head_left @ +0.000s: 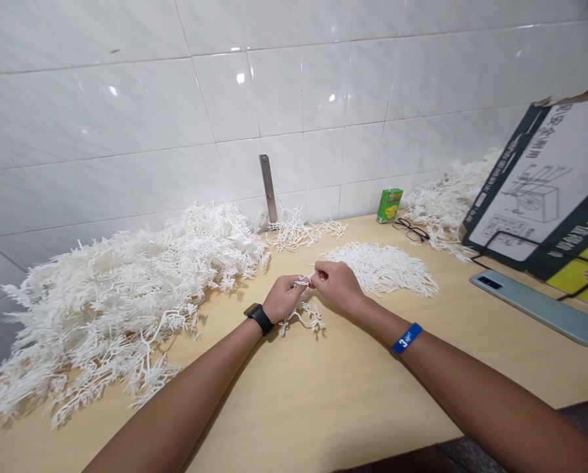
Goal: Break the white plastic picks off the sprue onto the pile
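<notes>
Along the left of the pale, wood-toned tabletop (353, 394), a large, loose heap of white branching strands (140, 289) spreads back toward the wall of glossy, pale tiles (323, 79). On your left wrist sits a black watch with a dark face (259, 318). Behind it, a narrow grey metal strip (269, 187) stands by the tiles, slightly tilted, with a small scatter of white twiggy strands (298, 233) near its foot. Your left hand (281, 299) pinches a thin white forked strand (301, 282), which lies between your two hands above the middle of the tabletop; more white branching strands (306, 320) show just below, and you cannot tell whether they join it. Your right hand (340, 282) has its fingertips clamped on the same strand, close to the left ones. Beyond that hand lies a flat pile of short white pieces (382, 268), then a small green box (389, 205), a blue wristband marked 3 (407, 338) on your right arm, dark-framed glasses (414, 231), another white stringy heap (451, 197), a large printed cardboard carton (535, 190) and a pale blue-grey phone (540, 307)
</notes>
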Demonstrator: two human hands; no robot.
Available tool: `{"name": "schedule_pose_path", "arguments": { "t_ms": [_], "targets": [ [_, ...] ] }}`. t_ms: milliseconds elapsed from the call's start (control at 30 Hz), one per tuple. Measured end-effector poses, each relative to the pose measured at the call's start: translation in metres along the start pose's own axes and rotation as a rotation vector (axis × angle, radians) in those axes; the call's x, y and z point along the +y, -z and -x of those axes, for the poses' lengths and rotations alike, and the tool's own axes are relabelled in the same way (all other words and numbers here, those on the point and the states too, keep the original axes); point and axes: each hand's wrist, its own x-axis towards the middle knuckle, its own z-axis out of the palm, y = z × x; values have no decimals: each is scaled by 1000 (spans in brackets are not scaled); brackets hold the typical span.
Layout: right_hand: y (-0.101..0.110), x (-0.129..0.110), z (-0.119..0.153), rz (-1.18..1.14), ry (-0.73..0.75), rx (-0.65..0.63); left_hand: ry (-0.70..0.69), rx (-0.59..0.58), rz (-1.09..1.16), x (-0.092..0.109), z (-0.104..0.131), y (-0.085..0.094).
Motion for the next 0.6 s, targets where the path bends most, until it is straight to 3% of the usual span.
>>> {"name": "schedule_pose_path", "arguments": {
  "t_ms": [200,400,600],
  "targets": [
    [2,1,1,-157,-31,9,-60,15,-21,3,3,1],
    [4,13,4,-265,108,-116,-21,14,-85,2,7,2],
    [6,12,6,-310,87,-157,-5,28,-67,2,7,4]
  ]
}}
